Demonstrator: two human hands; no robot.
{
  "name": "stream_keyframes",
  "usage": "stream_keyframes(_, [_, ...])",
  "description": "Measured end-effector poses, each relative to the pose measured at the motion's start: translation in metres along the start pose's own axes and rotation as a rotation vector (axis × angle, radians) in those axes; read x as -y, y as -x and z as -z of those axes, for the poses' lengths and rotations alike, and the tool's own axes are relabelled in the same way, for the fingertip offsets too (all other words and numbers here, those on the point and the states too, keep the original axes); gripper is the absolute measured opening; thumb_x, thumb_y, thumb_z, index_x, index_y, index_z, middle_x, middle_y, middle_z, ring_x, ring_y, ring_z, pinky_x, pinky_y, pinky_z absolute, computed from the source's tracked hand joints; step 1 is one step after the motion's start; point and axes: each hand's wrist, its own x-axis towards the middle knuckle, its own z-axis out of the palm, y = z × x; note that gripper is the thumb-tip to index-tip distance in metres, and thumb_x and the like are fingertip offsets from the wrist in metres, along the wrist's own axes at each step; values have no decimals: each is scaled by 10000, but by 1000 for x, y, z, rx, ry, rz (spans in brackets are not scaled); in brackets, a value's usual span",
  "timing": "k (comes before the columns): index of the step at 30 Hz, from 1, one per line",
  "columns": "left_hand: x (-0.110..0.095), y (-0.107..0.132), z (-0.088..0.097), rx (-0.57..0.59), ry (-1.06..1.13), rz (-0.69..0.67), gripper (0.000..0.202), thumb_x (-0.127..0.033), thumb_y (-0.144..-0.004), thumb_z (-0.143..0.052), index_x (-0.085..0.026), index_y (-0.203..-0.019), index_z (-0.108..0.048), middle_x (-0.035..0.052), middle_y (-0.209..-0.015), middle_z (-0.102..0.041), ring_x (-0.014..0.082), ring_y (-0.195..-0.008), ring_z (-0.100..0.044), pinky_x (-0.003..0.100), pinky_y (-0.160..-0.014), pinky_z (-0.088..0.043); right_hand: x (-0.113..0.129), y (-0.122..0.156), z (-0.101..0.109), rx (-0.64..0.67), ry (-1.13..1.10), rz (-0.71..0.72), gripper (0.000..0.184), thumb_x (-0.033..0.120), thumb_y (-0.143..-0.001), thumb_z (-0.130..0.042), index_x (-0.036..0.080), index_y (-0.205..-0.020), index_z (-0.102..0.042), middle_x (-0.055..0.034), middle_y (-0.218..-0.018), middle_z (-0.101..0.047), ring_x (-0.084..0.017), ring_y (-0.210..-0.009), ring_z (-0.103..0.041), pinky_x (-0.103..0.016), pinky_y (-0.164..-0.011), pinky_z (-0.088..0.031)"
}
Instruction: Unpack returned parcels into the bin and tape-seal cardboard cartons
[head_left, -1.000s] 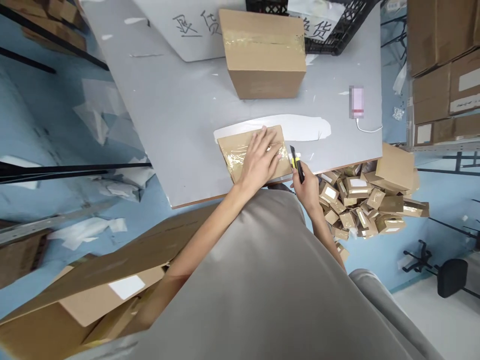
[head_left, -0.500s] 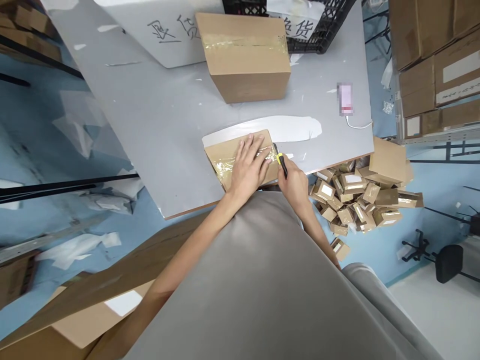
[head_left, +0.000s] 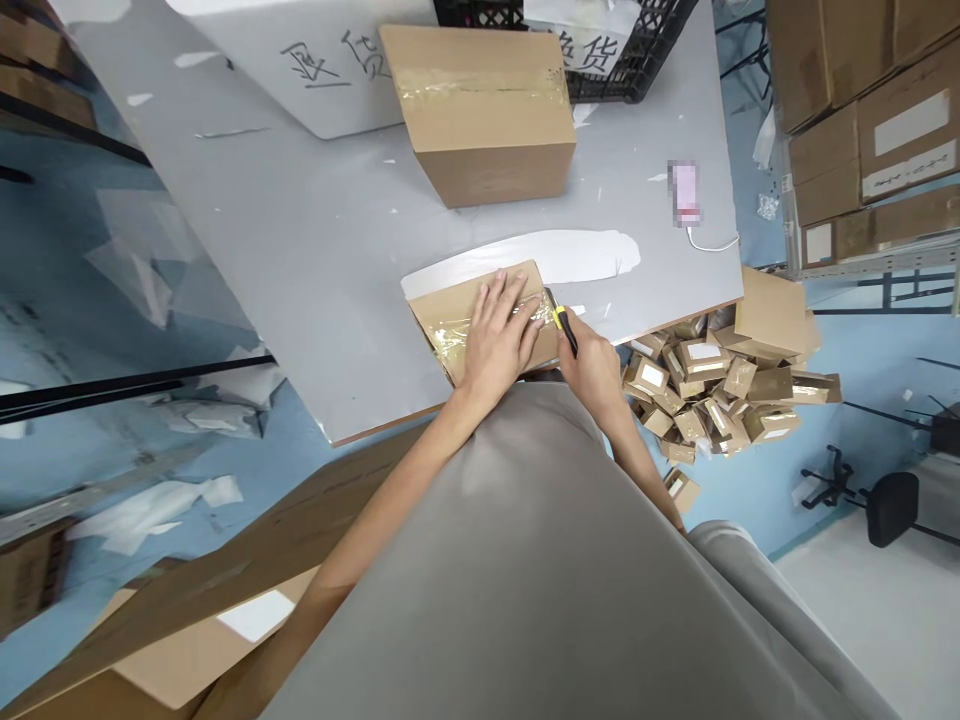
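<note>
A flat taped cardboard parcel (head_left: 444, 318) lies at the near edge of the grey table (head_left: 315, 250). My left hand (head_left: 499, 335) rests flat on top of it, fingers stretched out and pressing down. My right hand (head_left: 592, 368) is closed around a black and yellow utility knife (head_left: 562, 326), whose tip touches the right edge of the parcel by the clear tape.
A larger sealed cardboard box (head_left: 487, 110) stands further back, in front of a black crate (head_left: 645, 50) and a white sign (head_left: 315, 70). A phone (head_left: 685, 194) charges at the right. Small boxes (head_left: 712, 395) are heaped on the blue floor right of the table.
My right hand brought the knife leftwards to the parcel's right edge. The left hand stayed flat on the parcel. The view shifted slightly.
</note>
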Motion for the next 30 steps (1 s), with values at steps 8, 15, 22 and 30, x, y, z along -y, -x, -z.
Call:
stream_keyframes(8, [0, 0, 1, 18, 35, 9, 451, -434, -1145, -586, -374, -1584, -671, 66, -1782, -564, 365, -1757, -365, 712, -1452, -244, 4, 1, 2, 7, 16, -17, 595, 246, -1162, -342, 208, -1732, -508, -135, -1542, -768, -326, -1311, -779, -433, -1090, -614])
stream_keyframes(15, [1, 1, 1, 10, 18, 4, 430, -420, -1162, -552, -368, -1569, -679, 66, -1768, -580, 358, -1755, -370, 709, -1446, -272, 12, 1, 4, 41, 112, -69, 600, 254, -1167, -341, 208, -1746, -488, -151, -1488, -796, -335, -1254, -801, -423, -1055, -613])
stream_keyframes(22, [5, 2, 0, 23, 16, -24, 434, -380, -1158, -583, -337, -1580, -673, 80, -1799, -539, 364, -1765, -344, 687, -1462, -230, 13, 4, 5, 44, 97, -82, 596, 252, -1175, -359, 207, -1757, -481, -146, -1476, -804, -334, -1252, -803, -398, -1042, -609])
stream_keyframes(30, [9, 3, -5, 6, -13, -47, 422, -401, -1175, -540, -302, -1561, -681, 91, -1799, -536, 355, -1766, -344, 704, -1455, -250, 22, 3, 8, 66, 156, -127, 589, 237, -1169, -377, 198, -1745, -491, -165, -1396, -835, -342, -1201, -821, -421, -1046, -609])
